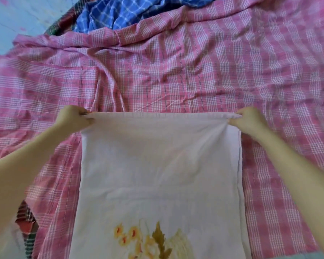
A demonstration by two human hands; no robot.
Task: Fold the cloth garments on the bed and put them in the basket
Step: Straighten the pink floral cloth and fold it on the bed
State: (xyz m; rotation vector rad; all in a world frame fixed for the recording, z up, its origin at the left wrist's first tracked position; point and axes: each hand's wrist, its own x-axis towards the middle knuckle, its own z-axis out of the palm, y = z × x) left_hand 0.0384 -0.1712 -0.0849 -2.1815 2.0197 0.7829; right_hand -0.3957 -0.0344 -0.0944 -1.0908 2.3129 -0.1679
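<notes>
While my left hand (74, 116) and right hand (248, 121) each pinch a far corner of the pale floral cloth (157, 165), it lies partly folded on the pink checked cloth (195, 71). I judge most folding remains: the blue checked cloth (120, 14) lies crumpled beyond, and no basket shows.

Both forearms were bare, with no sleeve showing up to the frame edges. The left hand (74, 116) had dark-looking fingernails, though blur kept the colour uncertain. The right hand (248, 120) showed plain knuckles; its nails were hidden from view.
</notes>
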